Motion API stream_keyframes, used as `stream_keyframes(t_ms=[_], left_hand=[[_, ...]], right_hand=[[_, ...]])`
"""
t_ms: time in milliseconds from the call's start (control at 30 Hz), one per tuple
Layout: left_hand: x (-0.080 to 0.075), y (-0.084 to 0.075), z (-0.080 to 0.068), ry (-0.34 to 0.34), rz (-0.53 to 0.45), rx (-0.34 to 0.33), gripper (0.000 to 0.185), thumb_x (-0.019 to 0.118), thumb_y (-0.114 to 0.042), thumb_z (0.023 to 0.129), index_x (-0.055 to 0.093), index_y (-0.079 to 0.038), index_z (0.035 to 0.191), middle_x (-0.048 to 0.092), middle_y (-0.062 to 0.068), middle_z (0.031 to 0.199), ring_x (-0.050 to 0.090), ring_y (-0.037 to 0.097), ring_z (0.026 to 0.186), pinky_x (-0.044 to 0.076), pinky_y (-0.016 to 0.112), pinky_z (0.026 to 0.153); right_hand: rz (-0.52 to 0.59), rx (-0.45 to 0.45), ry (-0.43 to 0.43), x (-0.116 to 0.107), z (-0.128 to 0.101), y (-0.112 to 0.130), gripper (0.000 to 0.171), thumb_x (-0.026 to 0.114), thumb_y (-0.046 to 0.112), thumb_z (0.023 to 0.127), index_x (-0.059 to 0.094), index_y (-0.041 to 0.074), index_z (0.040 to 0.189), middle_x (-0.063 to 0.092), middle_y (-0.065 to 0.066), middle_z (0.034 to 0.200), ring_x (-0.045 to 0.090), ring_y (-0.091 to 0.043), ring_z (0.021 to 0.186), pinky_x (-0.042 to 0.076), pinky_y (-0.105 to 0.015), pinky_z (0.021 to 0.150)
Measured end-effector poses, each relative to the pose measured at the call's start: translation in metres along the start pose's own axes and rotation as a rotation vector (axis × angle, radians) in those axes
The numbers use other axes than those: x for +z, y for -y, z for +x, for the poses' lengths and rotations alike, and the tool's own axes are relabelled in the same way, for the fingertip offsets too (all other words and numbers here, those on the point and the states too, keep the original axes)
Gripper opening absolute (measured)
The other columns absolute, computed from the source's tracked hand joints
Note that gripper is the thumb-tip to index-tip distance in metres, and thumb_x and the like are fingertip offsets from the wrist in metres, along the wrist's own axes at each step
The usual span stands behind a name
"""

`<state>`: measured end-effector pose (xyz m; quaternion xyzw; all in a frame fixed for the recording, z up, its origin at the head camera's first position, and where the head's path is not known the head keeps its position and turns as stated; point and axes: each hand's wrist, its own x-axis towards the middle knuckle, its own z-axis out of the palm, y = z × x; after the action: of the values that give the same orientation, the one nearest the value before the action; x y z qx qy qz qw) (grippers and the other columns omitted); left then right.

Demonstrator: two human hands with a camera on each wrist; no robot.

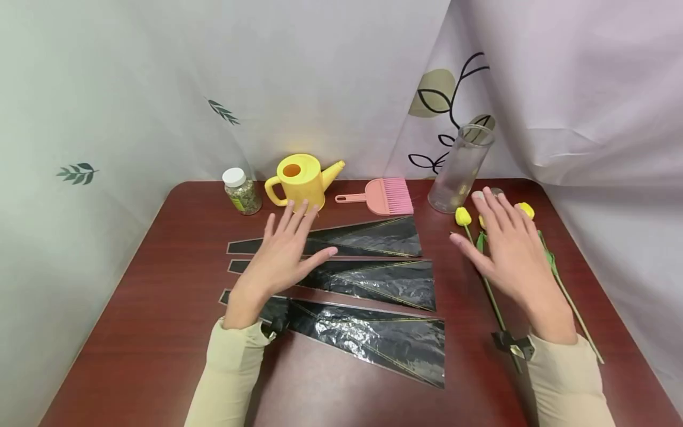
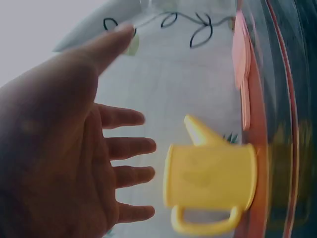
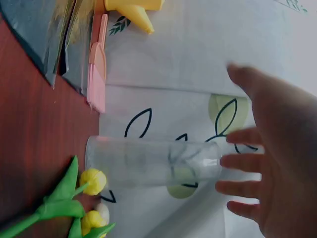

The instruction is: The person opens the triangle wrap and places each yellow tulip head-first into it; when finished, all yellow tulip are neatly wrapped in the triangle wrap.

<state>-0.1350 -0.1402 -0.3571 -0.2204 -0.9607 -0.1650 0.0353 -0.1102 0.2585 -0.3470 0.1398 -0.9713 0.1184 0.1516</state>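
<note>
My left hand point(image 1: 280, 255), fingers spread and holding nothing, hovers above black plastic flower sleeves point(image 1: 368, 350) laid side by side. Beyond its fingertips stands a yellow watering can point(image 1: 306, 184), also seen in the left wrist view. My right hand point(image 1: 512, 255) is likewise spread out and holds nothing. Below it lie artificial yellow tulips point(image 1: 463, 216) with green stems, partly hidden by the hand. A clear, tall vase point(image 1: 460, 169) stands upright just past the right fingers; the right wrist view shows this vase point(image 3: 148, 161) apart from the fingertips.
A white-lidded jar point(image 1: 242, 193) of dried green bits stands at the back left. Between watering can and vase lies a pink dustpan with a brush point(image 1: 381, 197). White curtains point(image 1: 320, 77) hang behind the dark red table point(image 1: 144, 320).
</note>
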Motion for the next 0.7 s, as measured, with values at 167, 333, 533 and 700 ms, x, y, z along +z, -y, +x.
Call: stream_keyframes(t_ms=[167,333,533,700], left_hand=[[0.018,-0.014,0.029,0.041,0.003,0.106,0.07,0.051,-0.057,0.096,0.041,-0.013,0.15,0.038,0.01,0.151,0.028,0.031,0.141,0.019,0.056,0.112],[0.042,-0.036,0.073,0.121,0.018,0.159,0.051,0.056,-0.045,0.098,0.057,-0.014,0.138,0.053,0.007,0.136,0.046,0.027,0.126,0.034,0.05,0.103],[0.077,-0.058,0.114,0.155,0.005,0.169,0.036,0.064,-0.037,0.095,0.068,-0.017,0.125,0.06,0.003,0.121,0.053,0.022,0.112,0.042,0.043,0.095],[0.098,-0.065,0.126,0.147,0.001,0.171,0.032,0.071,-0.037,0.09,0.073,-0.018,0.116,0.063,0.001,0.111,0.056,0.02,0.105,0.047,0.037,0.088]], right_hand=[[0.048,0.167,-0.048,-0.003,-0.017,-0.01,0.07,0.062,0.044,0.093,0.04,0.005,0.147,0.045,-0.022,0.142,0.042,-0.044,0.124,0.032,-0.06,0.096],[0.074,0.346,0.037,0.004,-0.044,-0.023,0.052,0.062,0.043,0.094,0.06,0.003,0.126,0.062,-0.022,0.113,0.056,-0.045,0.099,0.042,-0.061,0.067],[0.109,0.388,0.166,0.025,-0.067,-0.028,0.028,0.071,0.03,0.089,0.074,0.004,0.097,0.071,-0.013,0.084,0.062,-0.032,0.067,0.043,-0.042,0.054],[0.118,0.429,0.224,0.032,-0.074,-0.026,0.02,0.074,0.024,0.086,0.075,0.005,0.093,0.07,-0.012,0.082,0.061,-0.033,0.066,0.043,-0.043,0.053]])
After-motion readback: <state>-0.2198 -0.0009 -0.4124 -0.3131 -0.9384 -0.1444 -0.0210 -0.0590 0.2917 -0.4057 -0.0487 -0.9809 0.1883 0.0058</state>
